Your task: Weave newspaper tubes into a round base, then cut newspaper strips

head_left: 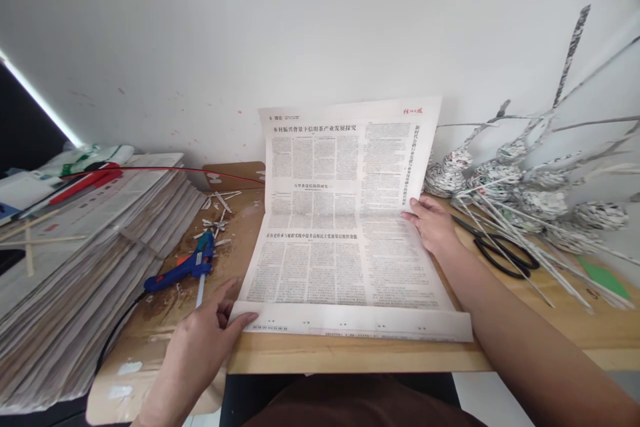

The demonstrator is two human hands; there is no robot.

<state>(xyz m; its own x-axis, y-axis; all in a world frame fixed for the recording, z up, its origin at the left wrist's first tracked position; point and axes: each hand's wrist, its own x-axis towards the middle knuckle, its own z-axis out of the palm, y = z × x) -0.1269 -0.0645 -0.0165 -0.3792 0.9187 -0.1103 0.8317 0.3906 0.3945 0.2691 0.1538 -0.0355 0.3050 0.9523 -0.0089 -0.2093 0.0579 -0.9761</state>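
A sheet of newspaper (340, 213) stands partly upright in front of me, its lower part lying on the wooden table and its top leaning toward the wall. Along its near edge runs a folded-over strip. My left hand (207, 330) pinches the near left corner at that fold, thumb on top and fingers beneath. Higher up, my right hand (433, 223) grips the right edge between thumb and fingers, some of which are hidden behind the paper. A blue glue gun (183, 267) lies just left of the sheet, near my left hand.
On the left rises a tall stack of newspapers (100, 240) with red-handled scissors (87, 181) on it. Paper scraps (217, 210) litter the cardboard. To the right are black scissors (500, 250), thin white paper sticks (540, 260) and several woven paper pieces (543, 203). The wooden table (360, 355) ends before my lap.
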